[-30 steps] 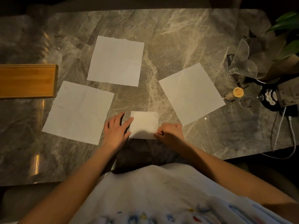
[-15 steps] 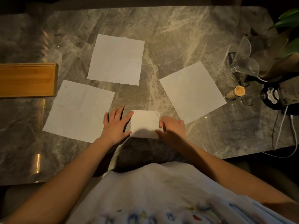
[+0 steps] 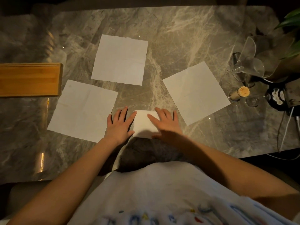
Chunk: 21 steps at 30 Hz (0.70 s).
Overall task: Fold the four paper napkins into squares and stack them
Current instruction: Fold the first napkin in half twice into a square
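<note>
The folded napkin (image 3: 142, 124) lies as a small white square on the marble table (image 3: 186, 38), close to the near edge and in front of the person. The right hand (image 3: 165, 122) lies flat on the folded napkin's right part with its fingers straight and spread, covering that side. The left hand (image 3: 119, 125) rests flat on the tabletop just left of the folded napkin, fingers also spread, its forefinger and thumb touching the napkin's left edge.

Three napkins lie open and flat around the folded napkin. The near-left napkin (image 3: 82, 109) is just left of it, beyond the left hand. The far napkin (image 3: 120, 60) is behind it and a little to the left. The right napkin (image 3: 196, 92) is to its right and turned at an angle.

Farther left of the folded napkin is a wooden box (image 3: 30, 79). Well to its right stand a toothpick jar (image 3: 238, 95), clear glasses (image 3: 246, 64), a dark device (image 3: 277, 98) with white cables (image 3: 287, 127), and plant leaves (image 3: 290, 18) at the far corner.
</note>
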Available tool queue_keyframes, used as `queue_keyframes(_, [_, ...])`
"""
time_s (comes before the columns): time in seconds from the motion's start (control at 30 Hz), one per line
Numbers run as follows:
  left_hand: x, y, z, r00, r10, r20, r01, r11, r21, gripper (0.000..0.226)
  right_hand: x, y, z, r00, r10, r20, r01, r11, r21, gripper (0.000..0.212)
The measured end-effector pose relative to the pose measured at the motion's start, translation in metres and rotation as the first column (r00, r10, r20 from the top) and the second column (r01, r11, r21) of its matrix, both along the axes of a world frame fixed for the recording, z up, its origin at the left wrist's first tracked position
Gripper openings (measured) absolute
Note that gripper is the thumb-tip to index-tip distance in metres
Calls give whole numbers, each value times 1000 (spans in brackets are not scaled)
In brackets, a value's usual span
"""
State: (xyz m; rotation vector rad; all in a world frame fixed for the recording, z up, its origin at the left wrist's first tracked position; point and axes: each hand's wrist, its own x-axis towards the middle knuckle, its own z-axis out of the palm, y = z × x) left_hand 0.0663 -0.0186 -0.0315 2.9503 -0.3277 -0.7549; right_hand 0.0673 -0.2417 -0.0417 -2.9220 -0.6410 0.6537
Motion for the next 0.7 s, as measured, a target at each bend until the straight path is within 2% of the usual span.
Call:
queue_keyframes(0.17, [-1,1,-1,1000,-11,11,11,1000,0,80,-6,-32,0,998,-65,-5,65,997,-32,98])
queue_keyframes(0.7, [-2,-1,-4,999,41,-2,-41,999,-35,82,-5,-30,7,985,-134,-113,135,991,-5,98])
